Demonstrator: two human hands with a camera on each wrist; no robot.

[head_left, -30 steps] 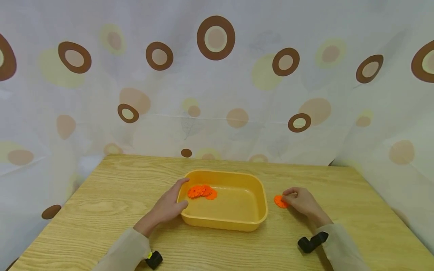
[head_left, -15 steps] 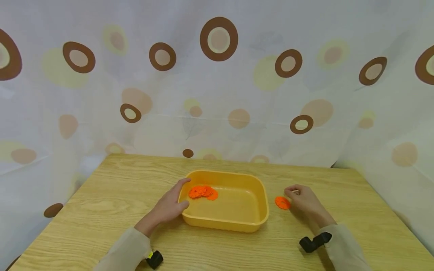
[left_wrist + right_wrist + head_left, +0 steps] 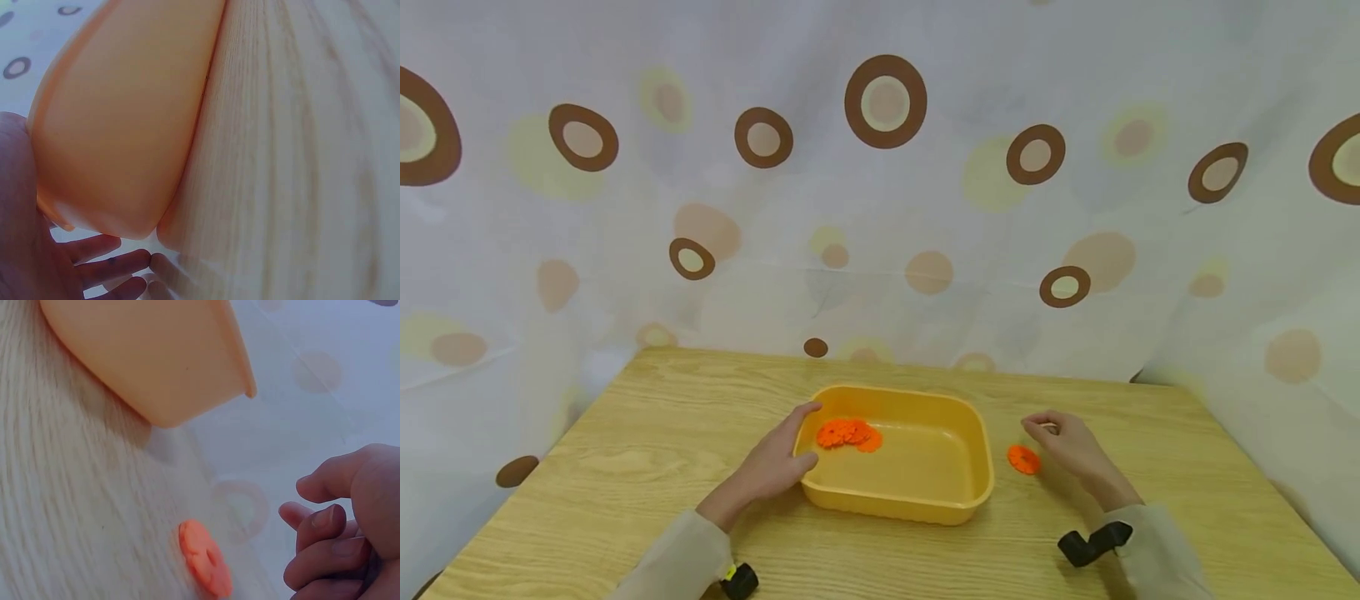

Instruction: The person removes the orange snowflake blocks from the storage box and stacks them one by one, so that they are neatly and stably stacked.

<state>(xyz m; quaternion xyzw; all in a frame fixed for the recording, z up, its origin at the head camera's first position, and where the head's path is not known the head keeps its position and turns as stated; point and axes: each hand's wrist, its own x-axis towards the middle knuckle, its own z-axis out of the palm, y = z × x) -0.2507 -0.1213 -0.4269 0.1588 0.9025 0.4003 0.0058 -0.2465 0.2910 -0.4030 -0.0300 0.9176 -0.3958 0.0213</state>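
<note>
A yellow plastic bin stands on the wooden table. My left hand grips its left end, with the thumb over the rim; in the left wrist view, the fingers lie by the bin's outer wall. Several orange notched discs overlap inside, toward the left. One more orange disc lies on the table right of the bin. Just behind and right of that disc hovers my right hand, holding nothing. Its fingers are loosely curled, thumb apart from them, in the right wrist view.
Bare wood of the table surrounds the bin. A pale curtain with brown rings hangs behind the table and along both sides. A black wrist camera sits on the right sleeve, another on the left.
My right hand was touching the loose disc's edge, then came off it and shifted slightly up. The disc stays by the bin. My left hand keeps its hold; the head view has tilted slightly.
</note>
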